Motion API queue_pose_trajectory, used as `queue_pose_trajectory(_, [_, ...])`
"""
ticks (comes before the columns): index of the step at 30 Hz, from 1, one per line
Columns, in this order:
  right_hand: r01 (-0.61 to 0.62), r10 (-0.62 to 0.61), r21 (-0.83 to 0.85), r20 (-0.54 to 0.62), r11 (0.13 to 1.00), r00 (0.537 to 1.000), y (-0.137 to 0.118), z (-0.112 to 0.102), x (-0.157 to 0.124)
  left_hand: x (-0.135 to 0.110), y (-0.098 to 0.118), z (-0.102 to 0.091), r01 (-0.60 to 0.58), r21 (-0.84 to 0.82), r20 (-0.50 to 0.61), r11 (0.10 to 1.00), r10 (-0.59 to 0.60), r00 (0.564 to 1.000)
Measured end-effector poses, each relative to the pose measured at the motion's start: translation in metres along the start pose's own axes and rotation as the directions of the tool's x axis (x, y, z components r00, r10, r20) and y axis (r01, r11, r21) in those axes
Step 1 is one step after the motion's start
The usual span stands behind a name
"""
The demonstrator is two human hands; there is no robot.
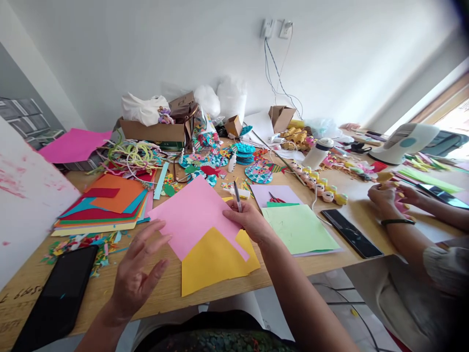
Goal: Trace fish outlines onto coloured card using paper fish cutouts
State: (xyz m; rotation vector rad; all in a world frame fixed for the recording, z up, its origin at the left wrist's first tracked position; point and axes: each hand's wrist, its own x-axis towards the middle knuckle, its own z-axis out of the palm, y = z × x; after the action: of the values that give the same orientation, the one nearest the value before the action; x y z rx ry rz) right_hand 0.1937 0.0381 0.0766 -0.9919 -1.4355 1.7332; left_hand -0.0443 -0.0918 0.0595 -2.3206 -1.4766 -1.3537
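Note:
My right hand [253,221] grips a pen [237,195] that points up, and its fingers also touch the right edge of a pink paper sheet [196,215]. This sheet has a cut-out at its lower right. Under it lies yellow paper [212,269] with an uneven edge, reaching to the front of the table. My left hand [135,271] is open beside the pink sheet's left corner, fingers spread, holding nothing. Right of my right hand are light green paper [302,227] and scissors with red handles [275,198], partly hidden, on a pale purple sheet [262,194].
A stack of coloured paper [113,198], paper scraps [104,249] and a black phone [60,283] are at left. Another phone [351,232] lies right. Behind are decorated discs [258,172], a glue bottle [232,163] and a cardboard box [154,131]. A co-worker's hands [388,198] work at far right.

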Motion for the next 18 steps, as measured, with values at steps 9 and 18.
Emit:
queue_pose_trajectory(9, [0.037, -0.038, -0.036, -0.051, 0.999, 0.998, 0.001, 0.006, 0.004, 0.001, 0.003, -0.001, 0.222, -0.147, -0.146, 0.964, -0.244, 0.959])
queue_pose_trajectory(18, [0.333, -0.446, -0.726, 0.041, 0.602, 0.894, -0.012, 0.048, -0.020, 0.017, 0.018, 0.044, 0.576, -0.757, 0.386, 0.307, -0.502, 0.774])
